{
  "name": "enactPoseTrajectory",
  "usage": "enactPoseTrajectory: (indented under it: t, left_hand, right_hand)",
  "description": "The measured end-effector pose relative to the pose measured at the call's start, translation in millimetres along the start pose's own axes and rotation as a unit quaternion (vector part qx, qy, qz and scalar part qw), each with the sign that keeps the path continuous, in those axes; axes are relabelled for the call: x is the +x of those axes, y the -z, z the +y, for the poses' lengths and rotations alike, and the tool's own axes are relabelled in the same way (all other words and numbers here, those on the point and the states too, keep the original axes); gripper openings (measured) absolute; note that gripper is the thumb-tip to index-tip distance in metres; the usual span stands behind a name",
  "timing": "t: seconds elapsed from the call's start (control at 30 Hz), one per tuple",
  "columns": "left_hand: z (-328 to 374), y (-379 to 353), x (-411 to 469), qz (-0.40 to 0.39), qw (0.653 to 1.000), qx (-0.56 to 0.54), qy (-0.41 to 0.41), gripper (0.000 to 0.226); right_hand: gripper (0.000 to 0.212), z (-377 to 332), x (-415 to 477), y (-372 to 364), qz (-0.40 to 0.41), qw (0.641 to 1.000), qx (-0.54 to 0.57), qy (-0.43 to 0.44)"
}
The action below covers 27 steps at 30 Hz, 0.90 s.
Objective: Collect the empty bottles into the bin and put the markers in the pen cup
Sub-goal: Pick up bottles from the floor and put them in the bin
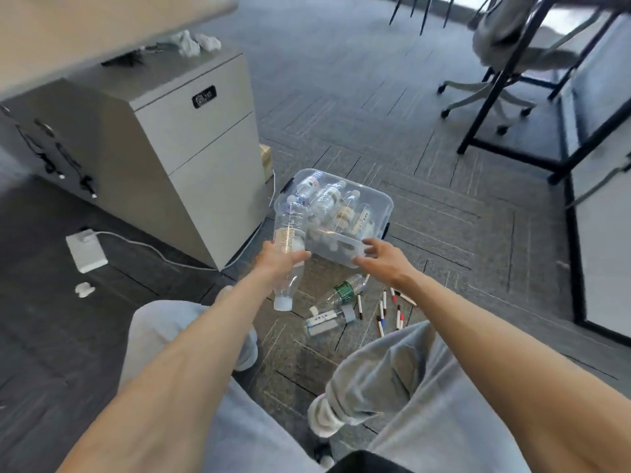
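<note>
A clear plastic bin (382, 203) stands on the carpet in front of me with several empty bottles inside. My left hand (278, 259) grips a clear bottle (286, 291) at the bin's near left corner, with its white cap pointing down. My right hand (379, 259) reaches to the bin's near rim with fingers spread and holds nothing. On the floor between my knees lie a green-labelled bottle (345, 290) and a white-labelled bottle (324, 323). Several markers (381, 312) are scattered to their right. No pen cup is in view.
A grey drawer cabinet (191, 158) stands left of the bin, with a small cardboard box (265, 160) behind it. A white power adapter (85, 249) and its cable lie on the floor at the left. Black desk legs (505, 97) and an office chair (491, 97) stand at the back right.
</note>
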<state>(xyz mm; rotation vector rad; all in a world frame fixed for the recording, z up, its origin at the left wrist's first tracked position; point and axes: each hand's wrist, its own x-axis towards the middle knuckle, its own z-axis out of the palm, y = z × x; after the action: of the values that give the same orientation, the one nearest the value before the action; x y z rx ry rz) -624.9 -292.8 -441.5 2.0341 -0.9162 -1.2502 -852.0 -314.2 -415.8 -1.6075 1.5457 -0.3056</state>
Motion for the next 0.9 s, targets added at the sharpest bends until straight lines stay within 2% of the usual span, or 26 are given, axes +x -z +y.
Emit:
enactPoseTrajectory:
  t: [0.23,0.47,0.7,0.83,0.9]
  left_hand:
    - [-8,1,-8,-0.009,0.999,-0.035,-0.020,0.082]
    - [-30,-26,79,-0.020,1.000,-0.003,-0.004,0.085]
    - [-84,-59,163,-0.019,1.000,0.007,0.008,0.085]
    - [-126,-61,190,-0.017,0.999,0.021,0.042,0.088]
    - [-138,-61,204,-0.024,0.998,0.042,0.051,0.095]
  right_hand:
    - [0.064,-1,-7,7,0.001,0.998,-0.064,0.014]
    - [0.072,60,79,-48,-0.028,0.984,-0.173,0.041]
    - [0.068,157,159,-154,-0.099,0.953,-0.276,0.079]
    - [0.061,205,177,-206,-0.178,0.905,-0.369,0.115]
    - [0.057,230,185,-226,-0.185,0.896,-0.386,0.117]
